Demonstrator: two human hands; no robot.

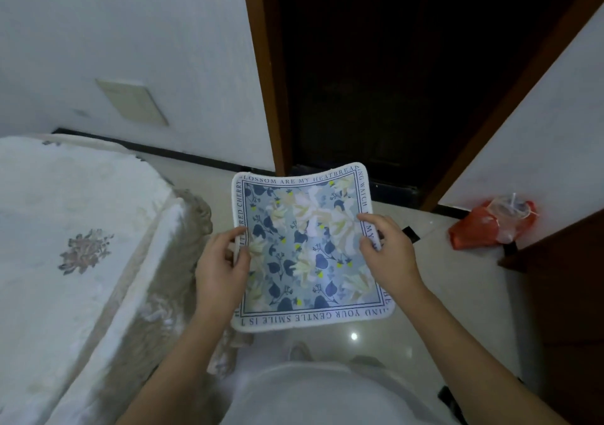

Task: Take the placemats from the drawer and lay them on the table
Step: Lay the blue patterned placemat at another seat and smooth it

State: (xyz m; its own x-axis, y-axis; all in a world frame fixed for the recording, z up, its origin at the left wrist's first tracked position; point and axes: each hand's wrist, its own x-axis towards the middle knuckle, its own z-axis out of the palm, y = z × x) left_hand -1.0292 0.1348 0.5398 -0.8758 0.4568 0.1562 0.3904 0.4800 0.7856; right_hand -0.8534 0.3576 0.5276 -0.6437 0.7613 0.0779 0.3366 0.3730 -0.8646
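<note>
Held flat above the floor, floral placemat (307,244): light, soft, bowing slightly; left hand (220,269) and right hand (387,254) pinch opposite side edges, best hold.

Both bare forearms were stretched forward to the placemat (304,251). The left hand (220,272) pinched its left edge, fingers curled round the rim; the right hand (387,256) gripped its right edge, fingers curled over the top
</note>
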